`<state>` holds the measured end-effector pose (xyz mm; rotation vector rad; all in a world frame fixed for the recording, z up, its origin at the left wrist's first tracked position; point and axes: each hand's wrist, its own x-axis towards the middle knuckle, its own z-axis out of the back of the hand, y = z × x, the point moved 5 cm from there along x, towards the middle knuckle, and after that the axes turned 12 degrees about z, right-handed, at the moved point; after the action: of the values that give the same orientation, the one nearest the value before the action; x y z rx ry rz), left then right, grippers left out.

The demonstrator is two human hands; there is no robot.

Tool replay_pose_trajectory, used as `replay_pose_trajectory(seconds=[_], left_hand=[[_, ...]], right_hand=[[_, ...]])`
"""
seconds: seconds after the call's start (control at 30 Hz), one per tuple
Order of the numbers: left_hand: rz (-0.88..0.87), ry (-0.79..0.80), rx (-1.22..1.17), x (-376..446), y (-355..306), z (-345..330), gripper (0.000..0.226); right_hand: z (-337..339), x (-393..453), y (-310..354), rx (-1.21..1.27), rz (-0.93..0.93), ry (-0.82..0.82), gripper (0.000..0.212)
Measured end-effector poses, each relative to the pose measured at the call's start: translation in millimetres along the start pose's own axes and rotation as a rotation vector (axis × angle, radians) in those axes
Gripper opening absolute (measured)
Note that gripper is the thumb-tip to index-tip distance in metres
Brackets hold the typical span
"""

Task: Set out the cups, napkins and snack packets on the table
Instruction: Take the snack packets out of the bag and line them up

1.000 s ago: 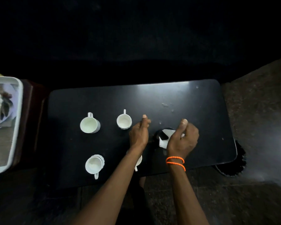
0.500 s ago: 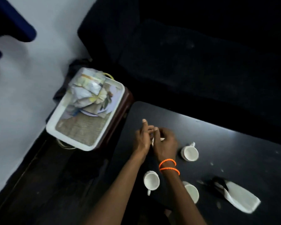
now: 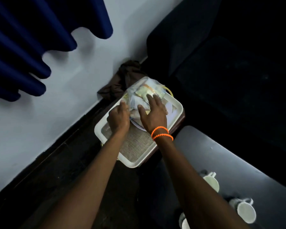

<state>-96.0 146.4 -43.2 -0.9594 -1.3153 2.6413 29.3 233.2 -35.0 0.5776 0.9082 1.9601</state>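
Hands met on the snack packets in the tray: left hand curled at the bag's edge, right hand spread flat; lifting wanted a two-sided grip.

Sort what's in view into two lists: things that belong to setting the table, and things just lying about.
Belongs to the job:
clear bag of snack packets, under the left hand and right hand
white tray
white cups
dark table

Just lying about:
brown cloth
blue curtain
dark sofa
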Motion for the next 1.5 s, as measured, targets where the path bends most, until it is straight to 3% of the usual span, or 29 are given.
replay_pose_trajectory(seconds=[0.17,0.37,0.6,0.67,0.77,0.8,0.87,0.97,1.07,1.13,1.2,1.27,1.3,1.33,1.4,1.47,1.5], left_hand=[[-0.037,-0.049,-0.033,30.7,-10.0,5.8,0.046],[-0.011,0.066,0.12,55.0,-3.1,-6.6,0.039],[0.099,0.047,0.246,70.7,-0.5,-19.5,0.085],[0.16,0.076,0.161,74.3,2.1,-23.0,0.072],[0.224,0.201,0.013,75.7,1.9,-26.9,0.024],[0.206,0.22,0.016,74.5,0.7,-27.1,0.019],[0.06,0.185,0.078,67.2,-7.4,-24.8,0.022],[-0.364,0.104,0.219,34.1,-25.2,-20.5,0.02],[-0.741,0.122,0.361,-15.6,-26.4,-20.5,0.025],[-0.879,0.179,0.459,-47.4,-19.1,-20.0,0.026],[-0.709,0.415,0.495,-61.3,-3.5,-16.5,0.032],[-0.316,0.789,0.464,-64.7,16.5,-8.7,0.043],[-0.165,0.898,0.379,-63.5,21.4,-1.5,0.043],[-0.086,0.89,0.265,-56.6,20.5,6.0,0.041],[-0.048,0.577,0.047,-29.4,10.2,19.1,0.037],[-0.03,0.232,0.056,-2.3,6.8,19.5,0.025],[-0.018,0.183,0.158,4.4,7.6,9.7,0.021]], right_hand=[[-42.3,34.9,-19.7,-0.32,0.026,0.294,0.07],[-47.3,-12.1,-47.7,-0.212,-0.053,0.135,0.073],[-44.4,-40.5,-63.6,-0.108,-0.167,0.218,0.074],[-40.3,-35.3,-62.5,-0.028,-0.204,0.241,0.073],[-30.0,-26.9,-58.1,0.124,-0.239,0.234,0.069],[-26.1,-25.2,-57.5,0.169,-0.262,0.237,0.069],[-20.9,-25.2,-57.2,0.238,-0.336,0.323,0.077],[-11.3,-28.1,-56.4,0.375,-0.468,0.395,0.093],[6.6,-30.4,-67.0,0.538,-0.644,0.083,0.072],[13.5,-37.7,-75.8,0.727,-0.768,-0.147,0.065],[14.6,-46.5,-80.0,0.907,-0.861,-0.282,0.07],[16.4,-52.7,-82.0,0.936,-0.867,-0.346,0.082],[18.7,-55.1,-81.9,0.905,-0.853,-0.38,0.085],[21.3,-57.6,-80.5,0.859,-0.838,-0.407,0.086],[25.8,-60.6,-76.6,0.751,-0.787,-0.438,0.084],[24.8,-60.6,-71.4,0.686,-0.704,-0.42,0.086],[22.2,-60.1,-70.2,0.688,-0.671,-0.404,0.086]])
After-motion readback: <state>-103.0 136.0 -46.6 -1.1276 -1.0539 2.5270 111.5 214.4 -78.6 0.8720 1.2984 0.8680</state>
